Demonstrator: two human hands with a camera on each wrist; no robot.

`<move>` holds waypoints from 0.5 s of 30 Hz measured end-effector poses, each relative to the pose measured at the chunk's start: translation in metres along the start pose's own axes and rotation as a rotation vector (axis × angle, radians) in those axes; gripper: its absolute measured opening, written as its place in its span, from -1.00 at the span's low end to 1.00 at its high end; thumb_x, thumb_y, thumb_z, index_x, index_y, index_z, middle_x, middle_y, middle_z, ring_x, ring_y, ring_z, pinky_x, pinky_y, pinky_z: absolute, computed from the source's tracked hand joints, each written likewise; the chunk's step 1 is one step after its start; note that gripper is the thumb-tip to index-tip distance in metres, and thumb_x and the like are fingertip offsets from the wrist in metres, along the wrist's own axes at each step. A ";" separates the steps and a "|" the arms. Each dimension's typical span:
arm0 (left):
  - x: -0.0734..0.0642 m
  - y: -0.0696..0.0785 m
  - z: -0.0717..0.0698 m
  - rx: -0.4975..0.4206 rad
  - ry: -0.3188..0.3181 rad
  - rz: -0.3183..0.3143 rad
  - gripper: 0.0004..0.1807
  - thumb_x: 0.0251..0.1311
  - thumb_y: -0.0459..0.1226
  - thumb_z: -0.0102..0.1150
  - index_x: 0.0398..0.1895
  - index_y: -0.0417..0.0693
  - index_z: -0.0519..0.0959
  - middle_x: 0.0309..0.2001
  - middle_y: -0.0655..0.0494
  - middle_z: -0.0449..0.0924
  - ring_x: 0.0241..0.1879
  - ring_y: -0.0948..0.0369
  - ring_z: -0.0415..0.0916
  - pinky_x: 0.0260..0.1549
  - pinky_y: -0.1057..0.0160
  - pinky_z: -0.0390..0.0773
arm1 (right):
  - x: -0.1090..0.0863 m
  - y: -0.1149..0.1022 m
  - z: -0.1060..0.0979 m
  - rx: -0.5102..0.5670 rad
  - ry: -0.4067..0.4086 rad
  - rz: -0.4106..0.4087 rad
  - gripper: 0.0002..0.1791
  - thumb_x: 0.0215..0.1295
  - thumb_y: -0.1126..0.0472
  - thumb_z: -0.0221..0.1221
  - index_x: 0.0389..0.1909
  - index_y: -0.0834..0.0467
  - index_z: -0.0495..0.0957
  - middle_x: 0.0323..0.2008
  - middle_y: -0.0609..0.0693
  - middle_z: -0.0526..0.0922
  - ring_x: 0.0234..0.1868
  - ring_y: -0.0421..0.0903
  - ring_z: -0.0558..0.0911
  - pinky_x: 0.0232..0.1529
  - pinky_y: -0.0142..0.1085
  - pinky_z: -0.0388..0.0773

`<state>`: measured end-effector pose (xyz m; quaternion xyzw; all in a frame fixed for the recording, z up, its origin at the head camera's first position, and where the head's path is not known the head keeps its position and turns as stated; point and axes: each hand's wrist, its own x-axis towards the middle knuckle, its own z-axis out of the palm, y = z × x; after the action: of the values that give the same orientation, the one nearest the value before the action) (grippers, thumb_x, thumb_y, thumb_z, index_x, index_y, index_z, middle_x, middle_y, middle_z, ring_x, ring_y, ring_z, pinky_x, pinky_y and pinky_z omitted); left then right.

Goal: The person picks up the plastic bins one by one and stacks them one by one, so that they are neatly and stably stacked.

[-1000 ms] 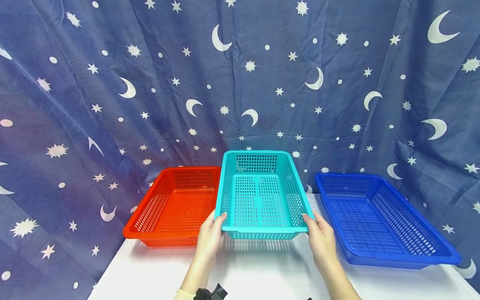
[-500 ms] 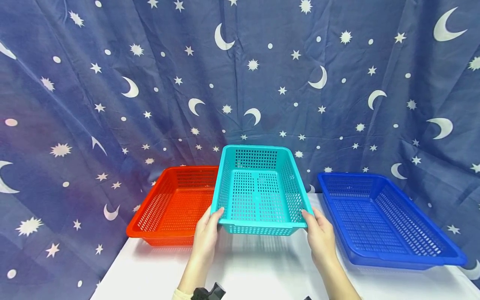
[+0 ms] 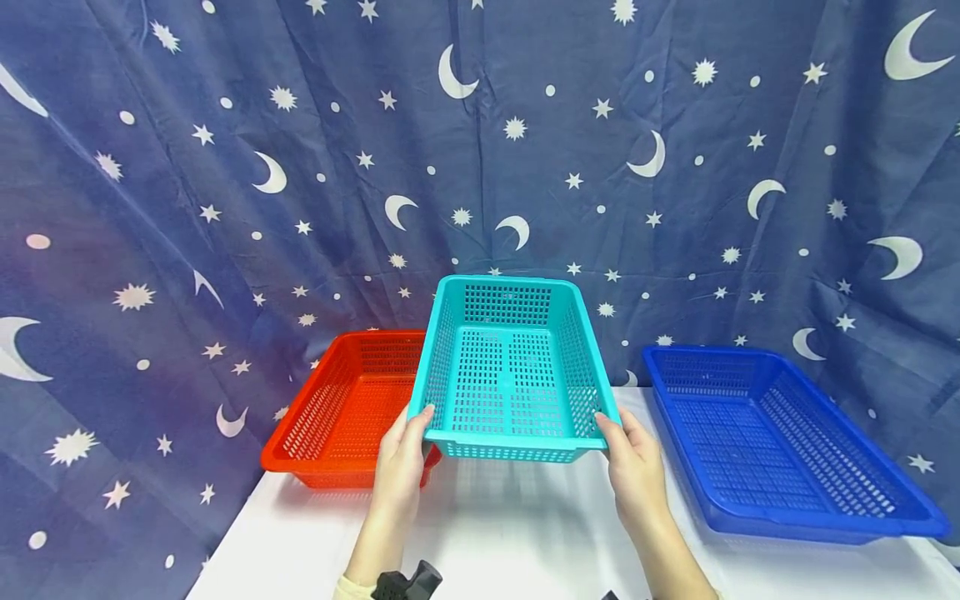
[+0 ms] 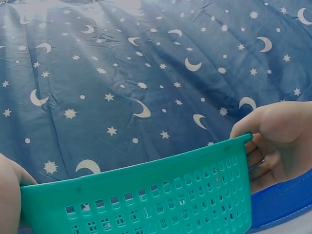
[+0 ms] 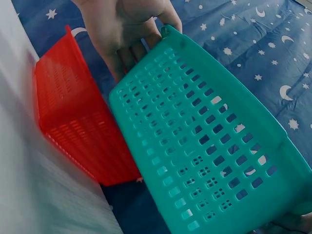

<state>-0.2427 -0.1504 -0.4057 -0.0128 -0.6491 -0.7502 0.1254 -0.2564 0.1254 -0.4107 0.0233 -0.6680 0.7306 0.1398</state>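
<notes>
Holding the turquoise basket [image 3: 504, 442] above the table [image 3: 510, 533], we pinch its near corners, left hand [image 3: 401, 458] and right hand [image 3: 634, 460].

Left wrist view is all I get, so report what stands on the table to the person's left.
Observer: The head view shows a red basket there, on the white table, partly hidden behind the turquoise basket.
Operator: I see only an outer wall of the turquoise one. Describe its inside.
Observer: From the head view, its floor is slotted, with a plain strip down the middle.
Operator: Now identify the blue patch at my lower right.
Observer: That looks like the blue basket, seen whole in the head view, standing on the table at the person's right.
</notes>
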 end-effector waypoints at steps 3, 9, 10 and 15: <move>0.000 0.003 -0.006 0.022 0.012 0.011 -0.41 0.54 -0.03 0.03 0.52 -0.06 0.34 0.37 -0.10 0.45 0.34 -0.04 0.39 0.34 -0.05 0.31 | 0.001 0.001 0.006 0.010 -0.009 0.005 -0.57 0.59 0.16 0.06 0.31 0.33 0.49 0.11 0.29 0.63 0.16 0.02 0.60 0.22 -0.37 0.47; 0.002 0.009 -0.019 0.026 0.010 0.036 -0.41 0.56 -0.04 0.00 0.53 -0.09 0.33 0.41 -0.06 0.41 0.41 0.02 0.31 0.42 -0.01 0.22 | 0.005 0.000 0.021 0.056 -0.012 -0.001 -0.59 0.57 0.20 0.07 0.31 0.32 0.50 0.16 0.34 0.59 0.19 0.08 0.58 0.25 -0.33 0.46; 0.002 0.010 -0.021 0.021 0.013 0.039 -0.41 0.56 -0.04 0.00 0.53 -0.10 0.32 0.42 -0.07 0.40 0.41 0.02 0.30 0.42 0.00 0.22 | 0.005 0.000 0.024 0.059 -0.016 0.000 -0.58 0.57 0.20 0.07 0.32 0.31 0.49 0.18 0.34 0.58 0.20 0.07 0.57 0.25 -0.34 0.45; 0.004 0.014 -0.028 0.004 0.036 0.038 -0.41 0.57 -0.05 -0.03 0.53 -0.11 0.30 0.43 -0.08 0.38 0.42 0.01 0.29 0.42 0.04 0.23 | 0.006 -0.002 0.035 0.067 -0.037 0.006 -0.55 0.57 0.18 0.07 0.35 0.29 0.47 0.22 0.29 0.58 0.26 0.07 0.55 0.24 -0.38 0.44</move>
<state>-0.2393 -0.1801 -0.3957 -0.0116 -0.6478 -0.7465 0.1514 -0.2667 0.0926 -0.4038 0.0396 -0.6455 0.7525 0.1244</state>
